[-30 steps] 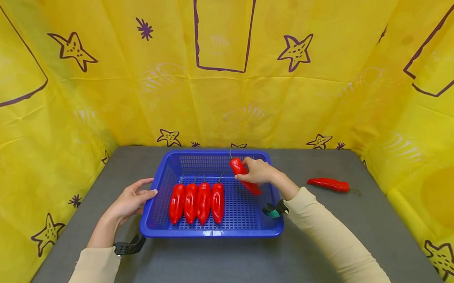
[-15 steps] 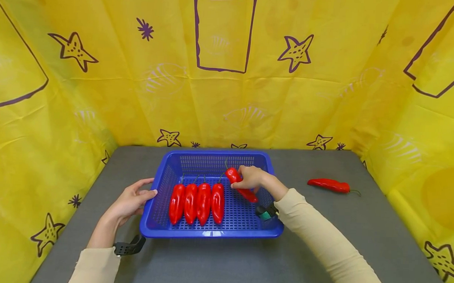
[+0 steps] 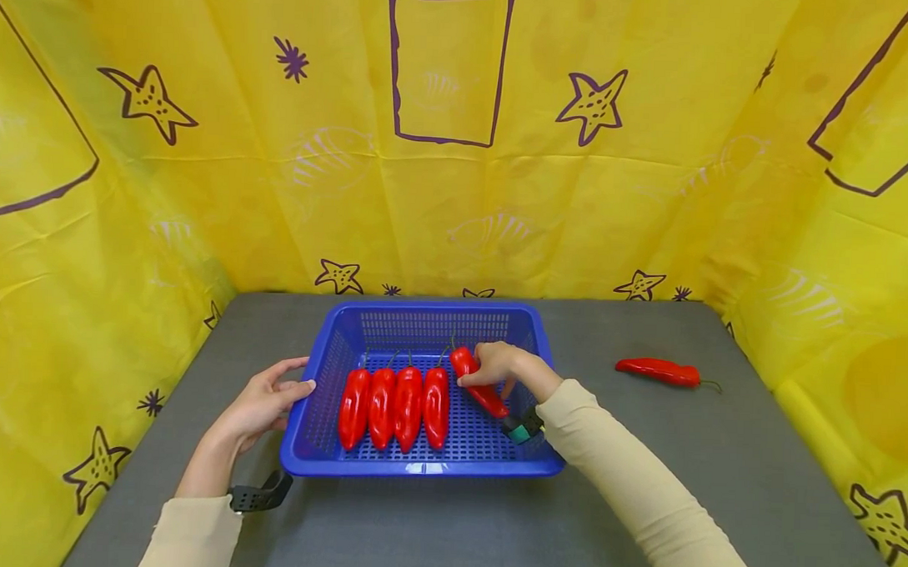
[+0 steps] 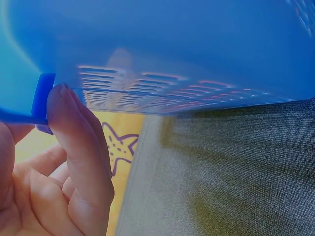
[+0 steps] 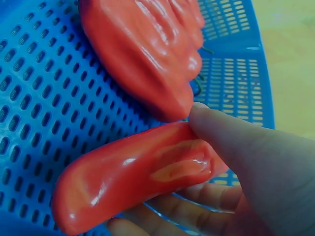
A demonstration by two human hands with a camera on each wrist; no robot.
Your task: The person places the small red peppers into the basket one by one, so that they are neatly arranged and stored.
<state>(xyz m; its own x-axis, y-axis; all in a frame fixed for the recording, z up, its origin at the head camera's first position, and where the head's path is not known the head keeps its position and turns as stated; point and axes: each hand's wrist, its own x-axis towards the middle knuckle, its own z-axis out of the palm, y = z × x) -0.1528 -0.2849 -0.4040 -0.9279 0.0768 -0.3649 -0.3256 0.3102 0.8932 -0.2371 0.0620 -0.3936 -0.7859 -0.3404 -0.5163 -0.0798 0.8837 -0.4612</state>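
Note:
A blue plastic basket (image 3: pixel 421 469) with slotted walls stands in the middle of the table in the head view. My left hand (image 3: pixel 265 400) pinches its left rim between thumb and fingers; the left wrist view shows the rim (image 4: pixel 42 101) in that grip. Inside the basket, my right hand (image 3: pixel 502 365) holds a red chili pepper (image 3: pixel 487 400), tilted, with its green stem toward the back. Thumb and fingers lie on either side of this chili pepper (image 5: pixel 118 174) in the right wrist view. Several more red chili peppers (image 3: pixel 408 409) lie side by side just left of it.
Another red chili pepper (image 3: pixel 659 372) lies on the grey table (image 3: pixel 430 533), right of the basket. Yellow patterned cloth (image 3: pixel 457 208) hangs behind and along both sides. Both wrists wear black straps.
My right hand has moved left and toward me with the chili pepper, bringing it lower and closer to the row. The left hand has stayed on the rim.

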